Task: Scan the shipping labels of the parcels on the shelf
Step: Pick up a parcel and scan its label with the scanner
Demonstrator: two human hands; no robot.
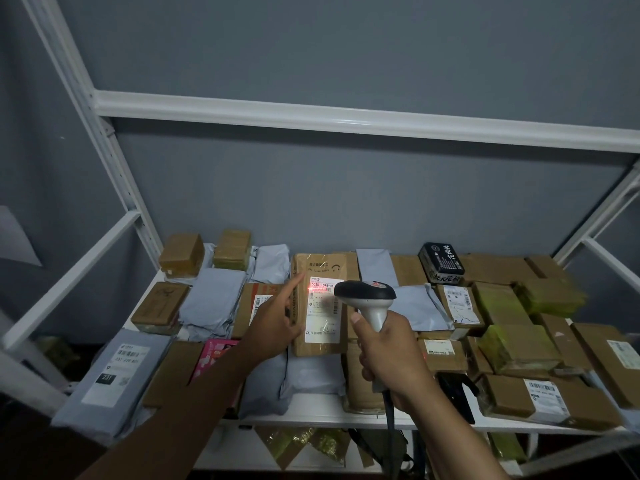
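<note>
1. Right hand (388,348) grips scanner (369,299), red line across shipping label (322,310).
2. Left hand (273,323), fingers extended, steadies box (320,303) mid-shelf (311,410); label's long axis runs front-to-back, just left of scanner.

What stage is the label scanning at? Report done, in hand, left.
Done: cannot tell; nothing marks parcels as scanned. In hand: the right hand aims the scanner, its red line on the brown box's label, which the left hand steadies. Left: probably others, such as the grey mailer.
</note>
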